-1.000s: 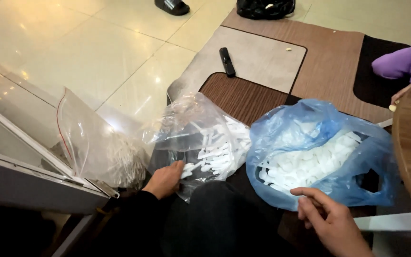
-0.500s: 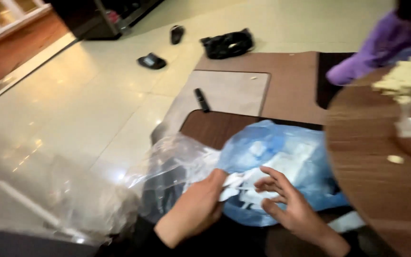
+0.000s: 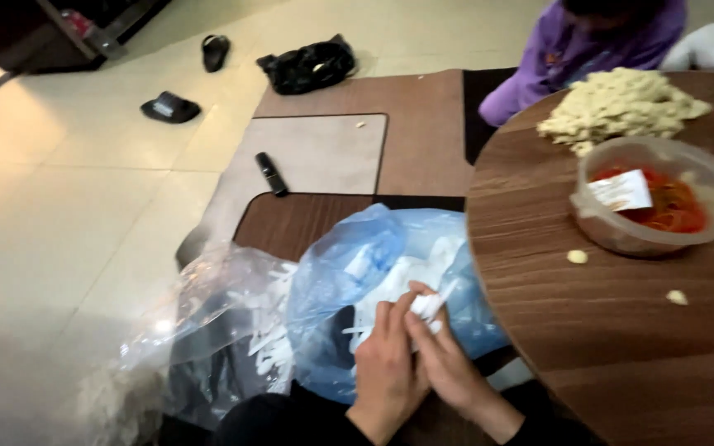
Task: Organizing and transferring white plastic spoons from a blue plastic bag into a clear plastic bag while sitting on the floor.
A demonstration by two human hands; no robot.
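White pieces (image 3: pixel 425 306) are seen against a blue plastic bag (image 3: pixel 349 264); a brown wood-grain table (image 3: pixel 539 272); orange-red contents in the translucent tub (image 3: pixel 659 206).

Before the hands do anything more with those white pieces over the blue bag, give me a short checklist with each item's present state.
1. Both hands on the work: ok. Left hand and right hand meet over the blue bag.
2. White pieces held: ok, pinched at the fingertips of both hands.
3. Number of pieces held: cannot tell, blurred.
4. Blue bag mouth open below the hands: cannot tell, the hands cover it.
5. Clear bag of white pieces close by: ok, it lies against the blue bag's left side.
6. Round table edge free of the hands: ok, the plastic tub stands well back from them.
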